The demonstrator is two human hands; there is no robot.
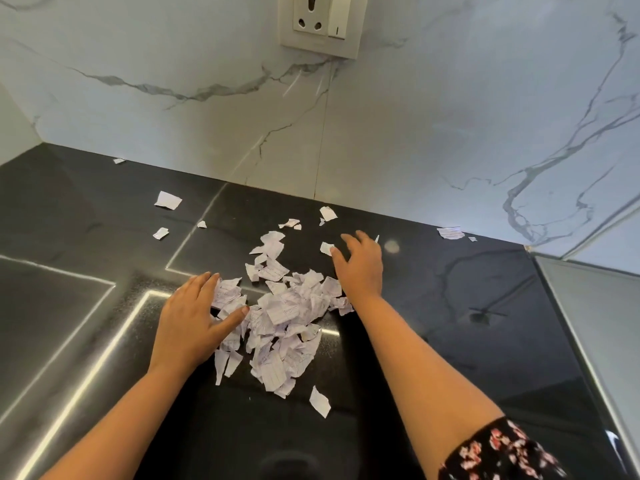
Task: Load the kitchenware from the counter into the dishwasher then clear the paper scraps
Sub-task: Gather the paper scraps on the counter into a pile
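— What is seen nearest?
— A flower-printed sleeve (502, 452) is seen on the right forearm. A single torn scrap (319, 401) is laid on the black counter (450, 306), just in front of the heap.
— And the heap itself?
— The paper scraps (284, 317) are piled in the middle of the counter, between the two hands. The left hand (194, 320) is laid flat against the heap's left edge, with fingers straight and together and the thumb spread onto the paper. The right hand (360, 268) is placed at the heap's far right edge, with fingers spread and lightly bent. Nothing is pinched.
— Farther back?
— Loose scraps (168, 199) are scattered toward the marble wall (415, 116), where a socket (320, 22) is mounted.
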